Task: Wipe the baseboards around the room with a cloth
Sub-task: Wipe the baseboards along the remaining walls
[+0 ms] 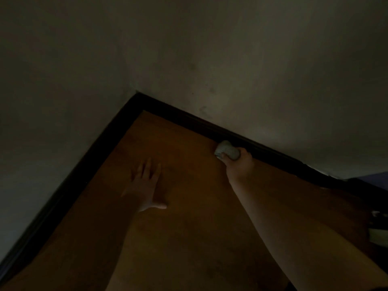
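Observation:
A dark baseboard (184,117) runs along two walls and meets in a corner at the upper middle. My right hand (239,164) grips a bunched pale cloth (225,149) and holds it against the baseboard of the right-hand wall. My left hand (147,183) lies flat on the brown floor (189,227) with its fingers spread, a little left of the right hand and apart from the baseboard. The room is dim.
Plain light walls (231,59) rise above both baseboards. At the right edge lie a dark shape (365,185) and a small pale object (378,227), too dim to identify.

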Motion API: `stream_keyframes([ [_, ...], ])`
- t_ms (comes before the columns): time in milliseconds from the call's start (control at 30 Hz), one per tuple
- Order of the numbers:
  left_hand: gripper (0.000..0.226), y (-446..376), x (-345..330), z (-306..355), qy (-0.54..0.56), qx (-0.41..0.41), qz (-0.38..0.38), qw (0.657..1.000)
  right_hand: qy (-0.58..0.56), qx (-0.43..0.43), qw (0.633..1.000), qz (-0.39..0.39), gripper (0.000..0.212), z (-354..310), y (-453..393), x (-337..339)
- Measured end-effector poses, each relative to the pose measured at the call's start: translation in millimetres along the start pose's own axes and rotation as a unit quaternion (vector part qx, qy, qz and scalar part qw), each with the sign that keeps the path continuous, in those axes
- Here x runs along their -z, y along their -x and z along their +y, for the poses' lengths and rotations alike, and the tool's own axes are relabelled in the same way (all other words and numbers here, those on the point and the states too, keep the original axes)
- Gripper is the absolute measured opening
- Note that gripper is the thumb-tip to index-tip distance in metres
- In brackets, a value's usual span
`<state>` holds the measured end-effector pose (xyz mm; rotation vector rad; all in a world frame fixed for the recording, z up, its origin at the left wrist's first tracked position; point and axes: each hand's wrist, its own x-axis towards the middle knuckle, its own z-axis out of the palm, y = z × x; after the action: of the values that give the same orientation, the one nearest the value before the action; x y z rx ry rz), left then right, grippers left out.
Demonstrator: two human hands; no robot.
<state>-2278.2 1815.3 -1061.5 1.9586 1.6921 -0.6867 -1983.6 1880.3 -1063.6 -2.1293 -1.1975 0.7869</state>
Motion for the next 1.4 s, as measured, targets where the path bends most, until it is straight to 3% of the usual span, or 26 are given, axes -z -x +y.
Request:
stream_keyframes([
  [467, 0.136, 6, 1, 7, 0.015, -0.019, 0.006, 1.000, 0.023, -0.022, 0.997, 0.073, 0.047, 74, 2, 88],
  [600, 0.134, 7, 1, 9, 0.011, -0.034, 0.009, 0.999, 0.045, -0.005, 0.996, 0.080, 0.051, 65, 17, 87],
  [733, 0.146, 8, 1, 11, 0.000, -0.040, -0.006, 0.999, 0.018, 0.062, 0.998, 0.023, 0.048, 29, 36, 43],
  [933, 0.150, 9, 2, 22, -0.013, -0.019, -0.013, 1.000, -0.143, -0.054, 0.982, -0.111, 0.049, -46, 45, -49],
  [1067, 0.151, 10, 4, 24, -0.009, -0.019, -0.010, 1.000, -0.120, -0.015, 0.985, -0.120, 0.053, -90, 34, -91],
  [1200, 0.150, 10, 4, 25, 0.007, -0.030, -0.007, 1.000, -0.189, -0.037, 0.969, -0.158, 0.050, -129, 22, -129],
  [1400, 0.148, 10, 7, 25, 0.014, -0.027, -0.014, 0.999, -0.168, -0.033, 0.971, -0.165, 0.057, -178, 11, -177],
])
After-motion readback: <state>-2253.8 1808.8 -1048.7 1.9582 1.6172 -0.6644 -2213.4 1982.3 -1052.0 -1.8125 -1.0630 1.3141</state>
